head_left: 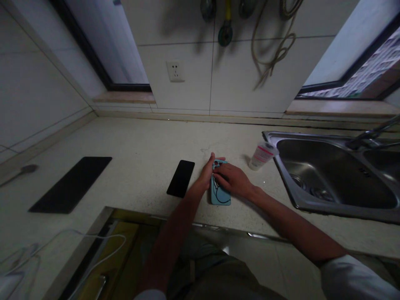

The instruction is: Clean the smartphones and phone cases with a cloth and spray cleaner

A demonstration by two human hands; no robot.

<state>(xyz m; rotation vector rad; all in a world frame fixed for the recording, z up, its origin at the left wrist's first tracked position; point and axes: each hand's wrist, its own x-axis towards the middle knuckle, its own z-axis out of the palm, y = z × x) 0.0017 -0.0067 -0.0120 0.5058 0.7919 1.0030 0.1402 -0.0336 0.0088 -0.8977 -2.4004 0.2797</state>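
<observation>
A light blue phone case (220, 195) lies on the pale countertop (140, 146) in front of me. My right hand (231, 179) rests on its upper half, fingers curled and pressed onto it. My left hand (206, 174) grips the case's left edge near the top, thumb raised. A black phone (181, 178) lies flat just left of my left hand, apart from the case.
A steel sink (340, 177) with a tap fills the right side. A small tipped plastic cup (261, 155) lies by its left rim. A black mat (72, 183) and a spoon (18, 173) lie at left. White cables (78, 237) trail at bottom left. A wall socket (175, 71) sits above.
</observation>
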